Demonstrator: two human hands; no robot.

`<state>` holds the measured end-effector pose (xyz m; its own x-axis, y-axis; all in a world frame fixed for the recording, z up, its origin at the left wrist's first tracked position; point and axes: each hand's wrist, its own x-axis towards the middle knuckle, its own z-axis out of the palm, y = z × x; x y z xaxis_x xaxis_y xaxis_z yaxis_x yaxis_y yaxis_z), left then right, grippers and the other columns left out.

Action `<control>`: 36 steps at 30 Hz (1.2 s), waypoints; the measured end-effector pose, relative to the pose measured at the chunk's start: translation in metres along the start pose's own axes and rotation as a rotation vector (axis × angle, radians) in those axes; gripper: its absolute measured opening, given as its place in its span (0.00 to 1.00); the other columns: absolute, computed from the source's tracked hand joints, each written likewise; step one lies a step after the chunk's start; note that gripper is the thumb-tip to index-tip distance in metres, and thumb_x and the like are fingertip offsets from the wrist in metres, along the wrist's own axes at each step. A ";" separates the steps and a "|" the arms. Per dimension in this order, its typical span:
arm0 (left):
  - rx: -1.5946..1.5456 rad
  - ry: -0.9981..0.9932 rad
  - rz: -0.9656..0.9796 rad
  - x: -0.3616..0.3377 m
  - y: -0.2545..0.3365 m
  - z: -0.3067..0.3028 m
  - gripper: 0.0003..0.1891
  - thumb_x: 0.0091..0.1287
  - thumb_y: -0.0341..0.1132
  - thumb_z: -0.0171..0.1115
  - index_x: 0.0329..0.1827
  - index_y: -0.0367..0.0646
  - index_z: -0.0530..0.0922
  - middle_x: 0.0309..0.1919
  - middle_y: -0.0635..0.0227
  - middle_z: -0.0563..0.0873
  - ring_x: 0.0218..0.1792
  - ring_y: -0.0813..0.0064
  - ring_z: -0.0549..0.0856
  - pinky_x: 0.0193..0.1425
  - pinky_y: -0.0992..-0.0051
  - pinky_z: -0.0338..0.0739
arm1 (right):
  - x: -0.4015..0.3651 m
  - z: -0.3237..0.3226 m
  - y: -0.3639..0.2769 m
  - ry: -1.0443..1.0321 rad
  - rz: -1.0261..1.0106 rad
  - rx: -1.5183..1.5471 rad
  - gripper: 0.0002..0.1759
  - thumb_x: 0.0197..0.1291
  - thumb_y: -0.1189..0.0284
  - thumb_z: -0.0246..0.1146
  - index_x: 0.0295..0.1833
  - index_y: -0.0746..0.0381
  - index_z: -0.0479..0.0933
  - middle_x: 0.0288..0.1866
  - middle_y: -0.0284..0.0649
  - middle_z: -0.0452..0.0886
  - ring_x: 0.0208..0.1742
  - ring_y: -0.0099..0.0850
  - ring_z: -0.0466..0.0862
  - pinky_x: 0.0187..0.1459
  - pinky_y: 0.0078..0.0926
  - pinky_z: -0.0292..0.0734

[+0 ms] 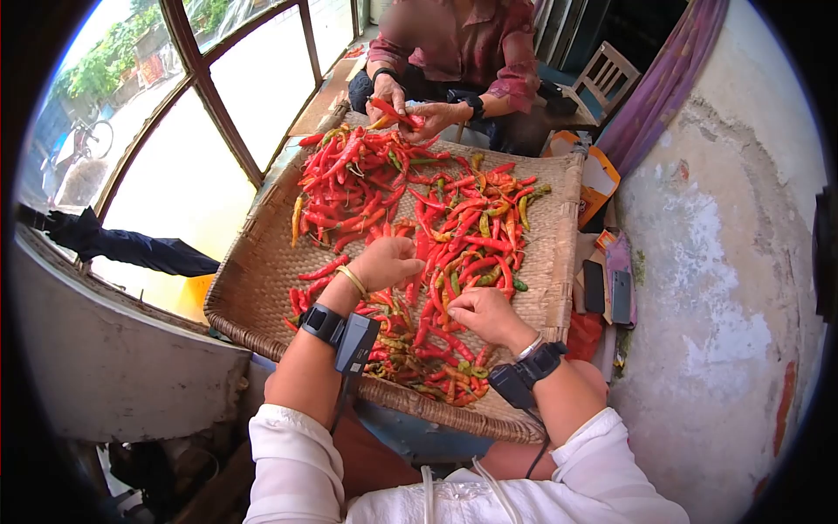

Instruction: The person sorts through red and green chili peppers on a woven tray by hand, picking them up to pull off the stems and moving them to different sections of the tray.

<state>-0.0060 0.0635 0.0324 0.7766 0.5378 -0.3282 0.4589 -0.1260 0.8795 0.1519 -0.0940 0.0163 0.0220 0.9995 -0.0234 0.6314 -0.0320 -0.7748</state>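
Note:
Red chili peppers [467, 218], some with green or yellow patches, lie in loose heaps on a woven tray [262, 253]. My left hand [390, 265] is above the middle of the tray with fingers curled together; a red chili pepper [422, 246] shows at its fingertips. To its right, my right hand [484, 314] hangs low over the peppers, thumb and fingers pinched; what lies between them, if anything, is hidden. Below both hands, a pile of smaller, greener and shrivelled peppers [397, 362] sits by the tray's near edge.
Across the tray a person in a dark red shirt [502, 52] holds chili peppers [397, 113] in both hands. A window frame and a folded dark umbrella [148, 249] are on the left. Phones [621, 297] and an orange box [596, 179] stand between tray and wall.

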 end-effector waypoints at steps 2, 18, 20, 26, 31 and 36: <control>-0.573 0.362 0.108 0.008 -0.001 0.009 0.16 0.61 0.33 0.56 0.51 0.36 0.70 0.32 0.68 0.81 0.27 0.77 0.80 0.30 0.80 0.75 | -0.001 0.002 0.000 -0.016 -0.004 0.035 0.11 0.49 0.67 0.60 0.32 0.63 0.79 0.26 0.45 0.79 0.30 0.37 0.80 0.34 0.31 0.72; 0.021 -0.293 0.152 -0.010 0.004 0.031 0.13 0.60 0.33 0.60 0.47 0.40 0.76 0.27 0.75 0.79 0.26 0.87 0.76 0.31 0.85 0.74 | -0.005 -0.021 -0.002 -0.077 0.432 1.072 0.08 0.56 0.72 0.58 0.34 0.66 0.76 0.27 0.34 0.77 0.26 0.23 0.77 0.29 0.19 0.71; 0.073 -0.187 0.070 -0.007 0.005 0.022 0.15 0.60 0.31 0.59 0.50 0.39 0.74 0.34 0.73 0.80 0.30 0.87 0.78 0.32 0.84 0.75 | -0.002 -0.025 0.003 -0.020 0.298 0.594 0.09 0.55 0.70 0.58 0.36 0.65 0.76 0.27 0.37 0.78 0.28 0.27 0.78 0.31 0.24 0.72; 0.062 0.716 0.540 0.017 -0.017 0.028 0.20 0.55 0.27 0.60 0.51 0.36 0.70 0.46 0.58 0.76 0.44 0.68 0.77 0.40 0.74 0.76 | -0.010 -0.017 0.012 -0.269 0.246 -0.546 0.17 0.50 0.62 0.60 0.43 0.59 0.76 0.41 0.46 0.78 0.45 0.41 0.77 0.47 0.35 0.72; 0.545 -0.042 0.221 0.002 -0.014 0.056 0.13 0.54 0.37 0.58 0.41 0.45 0.78 0.34 0.58 0.81 0.39 0.61 0.80 0.42 0.66 0.75 | -0.007 -0.016 0.020 -0.367 0.227 -0.530 0.18 0.48 0.61 0.61 0.44 0.59 0.76 0.41 0.46 0.78 0.46 0.41 0.77 0.47 0.35 0.71; 0.819 -0.367 0.228 -0.001 -0.034 0.083 0.14 0.51 0.41 0.59 0.40 0.46 0.78 0.32 0.60 0.82 0.37 0.61 0.81 0.41 0.65 0.74 | -0.008 -0.012 0.027 -0.358 0.143 -0.520 0.17 0.47 0.61 0.63 0.42 0.58 0.77 0.39 0.45 0.79 0.45 0.40 0.78 0.46 0.36 0.71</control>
<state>0.0135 -0.0022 -0.0254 0.9093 0.1478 -0.3891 0.3319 -0.8215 0.4636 0.1775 -0.1034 0.0033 -0.0690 0.9215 -0.3823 0.9366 -0.0721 -0.3429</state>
